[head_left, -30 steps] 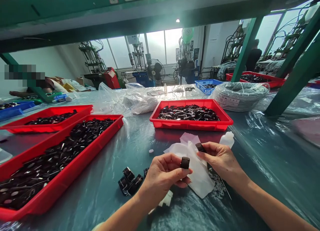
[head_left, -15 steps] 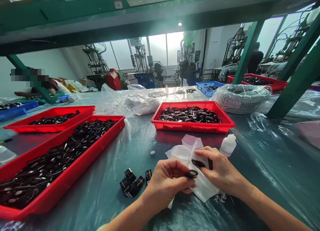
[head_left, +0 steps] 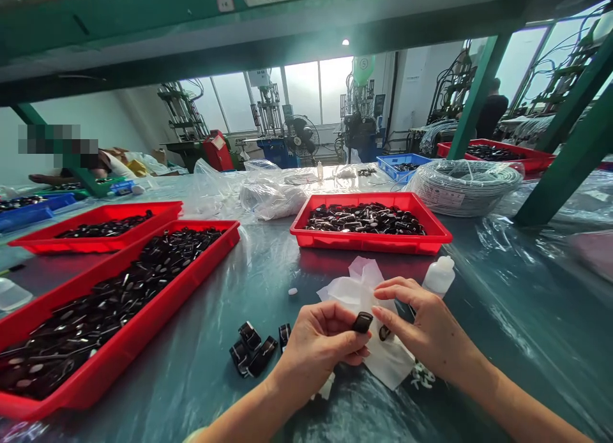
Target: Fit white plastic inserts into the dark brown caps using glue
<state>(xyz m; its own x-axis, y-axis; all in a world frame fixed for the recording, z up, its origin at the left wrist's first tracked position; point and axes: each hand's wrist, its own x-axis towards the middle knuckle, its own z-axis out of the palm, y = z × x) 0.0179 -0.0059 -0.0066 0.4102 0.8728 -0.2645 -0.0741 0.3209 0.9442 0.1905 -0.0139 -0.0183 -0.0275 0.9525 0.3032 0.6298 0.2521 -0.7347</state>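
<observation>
Pinched between the thumb and fingers of my left hand point(head_left: 325, 344) is a small black part point(head_left: 363, 322). My right hand point(head_left: 421, 322) is just to the right, its index finger and thumb stretched toward that part. Another dark piece point(head_left: 384, 332) shows under my right thumb; whether the curled fingers hold it is unclear. Beneath both hands lies a white cloth point(head_left: 393, 364). Several black parts point(head_left: 261, 355) sit on the table left of my left hand. A white bottle point(head_left: 438, 275) stands behind my right hand, and a small white cap point(head_left: 292, 292) lies farther left.
A red tray point(head_left: 371, 240) of black parts stands beyond the cloth. Two more red trays, the nearer one long point(head_left: 158, 315), are at the left. A wrapped cable coil point(head_left: 467, 187) lies at the back right beside a green post point(head_left: 565, 156). White scraps point(head_left: 422, 375) lie near my right wrist.
The black part in my left hand has turned from showing its round opening to showing a flat side. My right fingers have shifted, and the dark piece by them sits lower.
</observation>
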